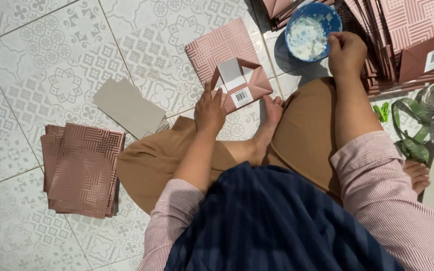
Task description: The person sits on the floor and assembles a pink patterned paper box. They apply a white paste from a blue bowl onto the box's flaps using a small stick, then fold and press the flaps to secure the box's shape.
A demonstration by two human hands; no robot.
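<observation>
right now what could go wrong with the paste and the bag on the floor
The right hand is at the rim of the blue bowl of white paste, so paste could drip on the stacked pink bags beside it. The left hand alone steadies the folded pink bag, which might shift.

A single head-worn view is given, aimed steeply down and close over the lap toward the tiled floor (51,65).
</observation>
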